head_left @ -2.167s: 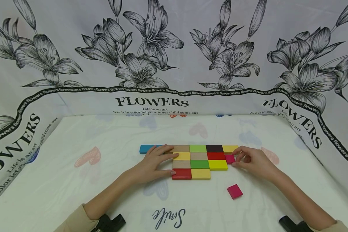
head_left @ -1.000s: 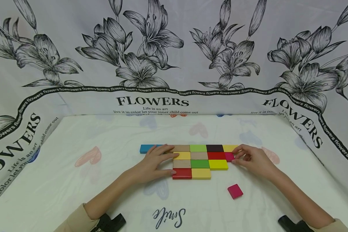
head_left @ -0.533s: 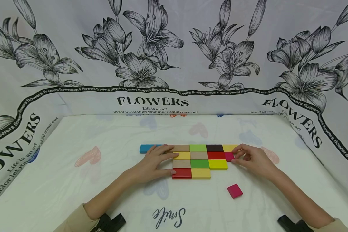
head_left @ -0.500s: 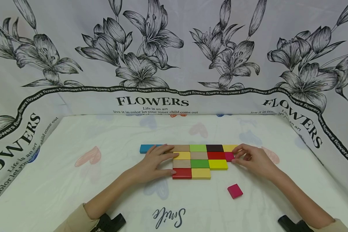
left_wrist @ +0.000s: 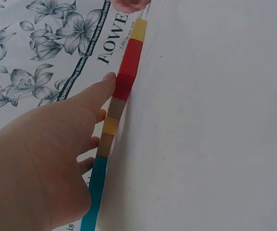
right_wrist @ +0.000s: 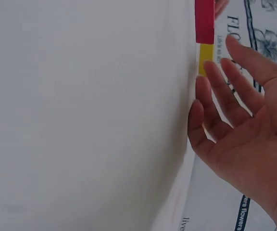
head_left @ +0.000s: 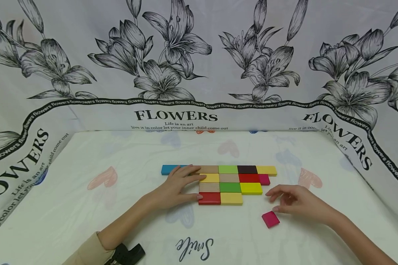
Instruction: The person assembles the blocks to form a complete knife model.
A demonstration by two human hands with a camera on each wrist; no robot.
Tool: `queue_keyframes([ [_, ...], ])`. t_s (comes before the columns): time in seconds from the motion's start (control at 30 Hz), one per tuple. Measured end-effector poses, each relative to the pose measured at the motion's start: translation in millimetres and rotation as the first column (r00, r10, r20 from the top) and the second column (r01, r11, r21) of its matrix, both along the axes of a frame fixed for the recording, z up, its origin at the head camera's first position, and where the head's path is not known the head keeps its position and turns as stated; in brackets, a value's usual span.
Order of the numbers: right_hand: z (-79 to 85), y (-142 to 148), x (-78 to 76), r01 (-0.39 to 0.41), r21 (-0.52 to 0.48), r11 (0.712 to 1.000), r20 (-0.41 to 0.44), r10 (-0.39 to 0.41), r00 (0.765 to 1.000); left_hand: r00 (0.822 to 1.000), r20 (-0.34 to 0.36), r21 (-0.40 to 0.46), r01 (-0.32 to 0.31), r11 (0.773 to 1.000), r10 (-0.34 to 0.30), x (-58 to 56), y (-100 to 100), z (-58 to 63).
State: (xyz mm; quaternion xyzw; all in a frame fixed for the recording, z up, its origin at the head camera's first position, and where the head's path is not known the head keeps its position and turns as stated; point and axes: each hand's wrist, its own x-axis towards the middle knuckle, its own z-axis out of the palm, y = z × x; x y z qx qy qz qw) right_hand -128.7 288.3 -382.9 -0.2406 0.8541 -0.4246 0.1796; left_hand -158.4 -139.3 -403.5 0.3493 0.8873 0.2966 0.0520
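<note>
Several flat coloured blocks lie edge to edge in staggered rows on the table. My left hand (head_left: 177,186) rests along their left side, fingers spread over the back rows. Its thumb touches the red block (head_left: 209,198) of the front row, also visible in the left wrist view as a red block (left_wrist: 131,55). A small magenta block (head_left: 264,179) ends the second row. Right of the rows, my right hand (head_left: 296,201) hovers with loosely bent fingers, holding nothing. Its thumb tip is close by a loose magenta block (head_left: 270,219); whether they touch, I cannot tell.
A blue block (head_left: 172,169) sticks out at the back row's left end, and a yellow block (head_left: 266,170) closes its right end. The white cloth (head_left: 136,154) covers the table. Behind hangs a flower-printed curtain (head_left: 219,84). A black wrist strap (head_left: 127,254) is on the left arm.
My right hand has let go of the small magenta block at the second row's end and moved toward me, beside the loose magenta block. My left hand stays in place.
</note>
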Motion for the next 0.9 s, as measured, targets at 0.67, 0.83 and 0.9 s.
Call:
queue_keyframes([
  [0.67, -8.7, 6.8, 10.1, -0.247, -0.047, 0.968, 0.053, 0.25, 0.967, 1.0, 0.012, -0.011, -0.008, 1.0, 0.008, 0.5, 0.6, 0.7],
  [0.83, -9.0, 4.4, 11.6, -0.253, -0.046, 0.966, 0.023, 0.254, 0.967, 1.0, 0.009, -0.011, -0.003, 1.0, 0.003, 0.1, 1.0, 0.9],
  [0.9, -8.8, 2.4, 12.4, -0.241, -0.034, 0.97, 0.01, 0.242, 0.97, 1.0, 0.007, -0.013, -0.002, 1.0, 0.002, -0.1, 1.3, 0.8],
])
